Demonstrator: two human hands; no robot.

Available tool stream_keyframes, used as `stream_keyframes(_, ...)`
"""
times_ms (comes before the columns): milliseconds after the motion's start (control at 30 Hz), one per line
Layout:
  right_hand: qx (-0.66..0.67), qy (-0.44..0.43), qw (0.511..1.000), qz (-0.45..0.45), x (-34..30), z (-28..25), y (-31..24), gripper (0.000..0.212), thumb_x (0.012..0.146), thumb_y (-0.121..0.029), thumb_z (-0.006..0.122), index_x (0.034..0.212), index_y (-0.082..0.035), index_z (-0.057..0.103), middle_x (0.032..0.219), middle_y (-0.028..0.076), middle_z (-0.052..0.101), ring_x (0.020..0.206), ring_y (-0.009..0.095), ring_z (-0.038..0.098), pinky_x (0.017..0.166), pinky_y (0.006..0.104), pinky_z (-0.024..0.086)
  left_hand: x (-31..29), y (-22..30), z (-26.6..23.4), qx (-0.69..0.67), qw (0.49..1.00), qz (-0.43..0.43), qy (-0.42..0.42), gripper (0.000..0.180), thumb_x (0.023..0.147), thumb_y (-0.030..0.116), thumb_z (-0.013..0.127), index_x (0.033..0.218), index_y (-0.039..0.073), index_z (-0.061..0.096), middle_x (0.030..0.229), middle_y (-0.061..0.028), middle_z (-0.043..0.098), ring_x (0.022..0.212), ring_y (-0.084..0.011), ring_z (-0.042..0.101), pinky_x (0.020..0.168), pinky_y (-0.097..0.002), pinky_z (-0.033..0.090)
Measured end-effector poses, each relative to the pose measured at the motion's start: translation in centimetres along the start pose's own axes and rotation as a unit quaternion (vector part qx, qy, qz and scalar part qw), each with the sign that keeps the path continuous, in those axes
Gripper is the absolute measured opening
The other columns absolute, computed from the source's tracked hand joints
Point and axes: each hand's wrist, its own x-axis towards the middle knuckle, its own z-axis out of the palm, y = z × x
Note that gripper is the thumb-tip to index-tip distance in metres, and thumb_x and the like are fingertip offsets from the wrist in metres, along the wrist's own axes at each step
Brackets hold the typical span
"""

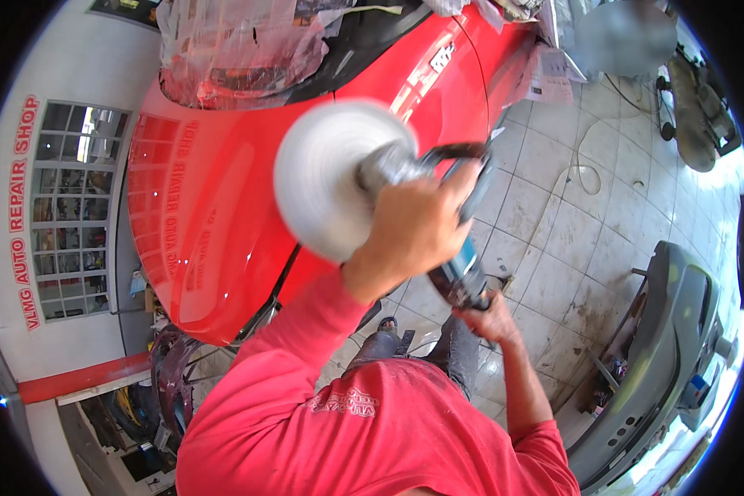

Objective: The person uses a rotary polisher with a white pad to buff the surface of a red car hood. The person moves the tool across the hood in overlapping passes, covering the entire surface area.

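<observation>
Smooth, glossy red car body (244, 174) (almost mirror-like); matt white pad (314, 186).

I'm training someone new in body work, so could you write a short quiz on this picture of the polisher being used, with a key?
1. Which hand is nearer the white pad of the polisher?

2. Multiple choice: what surface is the floor beside the red car?
A) Wooden planks
B) Pale tiles
C) Green carpet

3. True or false: the right hand holds the rear end of the tool.

Key:
1. The left hand
2. B
3. True
</observation>
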Motion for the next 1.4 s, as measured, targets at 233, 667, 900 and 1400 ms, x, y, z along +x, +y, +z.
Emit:
stream_keyframes(233, 0.064, -0.150, 0.987, -0.003, 1.6, 3.1, 4.0, 0.020, 0.082, -0.015, 0.088, 0.094, 0.000, 0.081, 0.081, -0.001, 0.075, 0.074, 0.007, 0.064, 0.067, 0.0311, 0.054, -2.7, 1.0, -0.1, 0.032, 0.998, 0.002, -0.053, 0.074, 0.071, 0.012, 0.084, 0.140, -0.001, 0.064, 0.078, -0.0102, 0.068, 0.071, -0.0291, 0.070, 0.063, -0.0423, 0.056)
stream_keyframes(667, 0.074, -0.012, 0.996, -0.049, 3.7, 0.8, -2.6, 0.031, 0.087, -0.025, 0.088, 0.075, -0.003, 0.071, 0.064, 0.000, 0.065, 0.058, 0.008, 0.057, 0.054, 0.0317, 0.045, 7.3, -1.7, -1.1, 0.012, 0.996, 0.082, -0.028, 0.061, 0.077, 0.014, 0.083, 0.138, 0.011, 0.071, 0.081, -0.0123, 0.074, 0.063, -0.0280, 0.069, 0.062, -0.0414, 0.056)
stream_keyframes(900, 0.056, 0.019, 0.998, -0.028, 4.3, -1.1, -4.8, 0.032, 0.086, -0.028, 0.088, 0.079, -0.001, 0.072, 0.065, 0.003, 0.066, 0.058, 0.011, 0.060, 0.055, 0.0334, 0.047, 8.7, -2.2, -0.4, -0.006, 0.993, 0.109, 0.039, 0.047, 0.081, 0.023, 0.083, 0.125, 0.012, 0.071, 0.073, -0.0140, 0.070, 0.070, -0.0356, 0.072, 0.062, -0.0478, 0.057)
stream_keyframes(1400, -0.078, 0.206, 0.974, -0.057, 2.9, -16.9, -10.6, 0.032, 0.085, -0.025, 0.086, 0.071, -0.003, 0.067, 0.058, 0.001, 0.059, 0.046, 0.010, 0.052, 0.045, 0.0307, 0.039, 19.1, -0.5, 6.1, -0.096, 0.974, 0.093, 0.183, 0.044, 0.083, 0.027, 0.081, 0.122, 0.011, 0.071, 0.077, -0.0152, 0.074, 0.072, -0.0358, 0.075, 0.063, -0.0498, 0.057)
